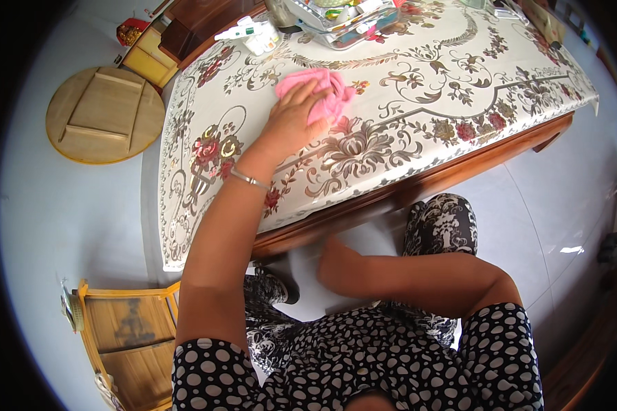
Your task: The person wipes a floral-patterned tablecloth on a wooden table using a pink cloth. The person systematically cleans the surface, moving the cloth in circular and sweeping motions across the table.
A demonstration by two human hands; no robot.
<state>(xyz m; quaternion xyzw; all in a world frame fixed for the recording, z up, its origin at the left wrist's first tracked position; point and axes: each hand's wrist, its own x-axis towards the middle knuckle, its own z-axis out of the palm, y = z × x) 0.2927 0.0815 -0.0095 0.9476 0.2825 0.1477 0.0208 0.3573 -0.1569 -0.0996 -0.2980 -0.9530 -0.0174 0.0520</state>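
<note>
A crumpled pink cloth (pixel 332 103) lies on the flowered tablecloth (pixel 404 130), toward the left part of the table. Pressed onto it is my left hand (pixel 291 123), fingers bent over the fabric, with a bracelet around the wrist. My right hand (pixel 343 267) hangs in front of my body, just below the table's wooden edge. Motion smears it, so its fingers cannot be made out, and I see nothing held in it.
At the table's far side stand a clear container of small items (pixel 343 34) and white bottles (pixel 260 38). A round wooden board (pixel 106 115) leans left of the table. A wooden chair (pixel 130 342) stands at the lower left.
</note>
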